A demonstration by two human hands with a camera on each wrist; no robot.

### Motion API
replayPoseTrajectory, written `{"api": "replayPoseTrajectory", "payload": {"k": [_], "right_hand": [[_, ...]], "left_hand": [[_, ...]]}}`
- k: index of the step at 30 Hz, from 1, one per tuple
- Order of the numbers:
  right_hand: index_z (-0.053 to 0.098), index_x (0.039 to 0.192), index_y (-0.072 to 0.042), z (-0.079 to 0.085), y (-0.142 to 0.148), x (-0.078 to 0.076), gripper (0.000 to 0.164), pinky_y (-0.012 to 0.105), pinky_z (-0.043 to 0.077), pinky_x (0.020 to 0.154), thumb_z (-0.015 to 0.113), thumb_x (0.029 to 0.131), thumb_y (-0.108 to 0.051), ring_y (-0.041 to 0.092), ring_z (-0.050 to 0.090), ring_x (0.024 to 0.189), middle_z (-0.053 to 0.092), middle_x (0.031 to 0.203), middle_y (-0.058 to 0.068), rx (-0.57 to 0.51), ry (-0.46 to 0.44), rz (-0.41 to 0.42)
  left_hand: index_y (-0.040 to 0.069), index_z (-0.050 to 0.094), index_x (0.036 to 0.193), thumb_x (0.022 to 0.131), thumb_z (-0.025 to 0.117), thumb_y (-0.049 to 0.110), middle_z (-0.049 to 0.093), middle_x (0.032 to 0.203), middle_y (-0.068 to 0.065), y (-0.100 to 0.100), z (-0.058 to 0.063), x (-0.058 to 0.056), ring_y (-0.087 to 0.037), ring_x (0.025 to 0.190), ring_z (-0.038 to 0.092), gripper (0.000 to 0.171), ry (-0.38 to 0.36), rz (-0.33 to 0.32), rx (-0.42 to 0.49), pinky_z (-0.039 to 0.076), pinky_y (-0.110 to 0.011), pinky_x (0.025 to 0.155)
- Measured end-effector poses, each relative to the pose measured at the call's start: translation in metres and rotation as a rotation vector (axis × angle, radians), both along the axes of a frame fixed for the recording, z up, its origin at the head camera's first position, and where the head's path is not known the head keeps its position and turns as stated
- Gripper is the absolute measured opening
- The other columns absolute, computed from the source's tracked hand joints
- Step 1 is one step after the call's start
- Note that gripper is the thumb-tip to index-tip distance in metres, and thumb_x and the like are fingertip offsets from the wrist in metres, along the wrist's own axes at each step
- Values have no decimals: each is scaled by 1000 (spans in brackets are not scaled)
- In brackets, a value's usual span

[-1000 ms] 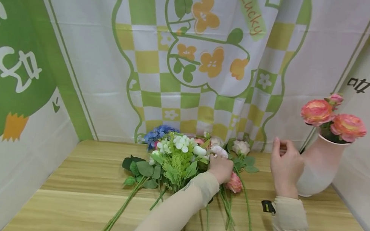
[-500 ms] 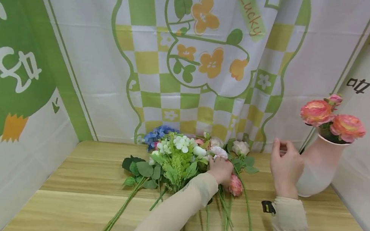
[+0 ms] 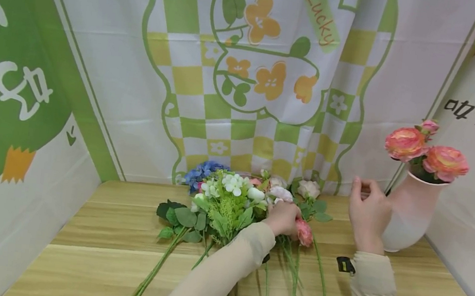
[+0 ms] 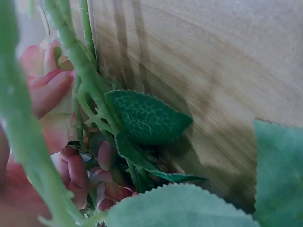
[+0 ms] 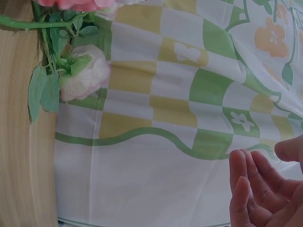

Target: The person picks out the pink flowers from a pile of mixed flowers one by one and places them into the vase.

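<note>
My left hand [image 3: 284, 218] reaches into a pile of flowers on the table, its fingers curled in among the stems. A coral-pink flower [image 3: 304, 232] sits at its right side. In the left wrist view, fingers [image 4: 73, 172] bend around green stems [image 4: 87, 78] beside pink petals, with dark leaves [image 4: 151, 117] close by; the exact grip is partly hidden. My right hand [image 3: 369, 214] is raised beside the vase [image 3: 415, 212], its fingers loosely bent with nothing in them. That pink-and-white vase holds coral-pink flowers [image 3: 406, 144].
Blue hydrangea [image 3: 203, 176], small white blossoms [image 3: 235, 183] and a pale rose [image 3: 309, 189] lie in the pile at the table's back edge. Long stems [image 3: 158, 266] run toward the front of the wooden table [image 3: 88, 258]. A printed curtain [image 3: 261, 136] hangs behind.
The coral-pink flower by my left hand has shifted slightly right, and the stems beneath it have moved. My left hand has drawn slightly left; my right hand stays almost still.
</note>
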State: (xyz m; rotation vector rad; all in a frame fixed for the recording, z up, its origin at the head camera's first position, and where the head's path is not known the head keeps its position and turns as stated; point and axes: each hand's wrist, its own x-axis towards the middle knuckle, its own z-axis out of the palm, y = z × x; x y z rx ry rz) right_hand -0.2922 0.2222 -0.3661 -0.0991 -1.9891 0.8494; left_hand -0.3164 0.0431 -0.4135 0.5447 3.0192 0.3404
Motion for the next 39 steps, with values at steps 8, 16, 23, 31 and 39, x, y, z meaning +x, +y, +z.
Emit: {"api": "replayPoseTrajectory", "payload": {"k": [8,16,23,31,39], "right_hand": [[66,88,2,-1,0,-1,38,49,47,67,54,95,-33,35,66,68,70,78,21,6,-10,2],[67,90,1,-1,-2,0,36,47,47,69,54,95,-32,34,66,71,71,81,19,-6,-61,20],[68,89,-6,1,-3,1,39,23,42,60,48,96,-39,0,55,58,72,80,12,-48,-191,64],[67,102,-8,-3,-3,1,45,19,44,53,43,97,-46,-2,57,61,71,91,13,-55,-352,141],[66,106,-7,-3,-5,-1,47,23,48,52,42,97,-47,7,64,64,71,95,15,-55,-415,175]], "left_hand": [[35,74,96,75,78,29,60,119,3,-5,9,7,-24,120,45,22,104,59,60,35,-57,102],[37,73,92,75,79,27,65,108,6,-9,20,10,-21,103,53,20,218,37,117,38,-43,81],[25,72,102,73,76,9,64,107,2,-14,31,8,-17,102,58,33,269,-72,290,47,-33,79],[17,67,99,75,75,9,61,111,-2,-18,31,8,-18,103,59,27,292,-97,410,51,-29,81],[14,63,95,72,75,4,59,106,-4,-23,30,5,-18,98,58,28,318,-119,504,48,-25,79]]}}
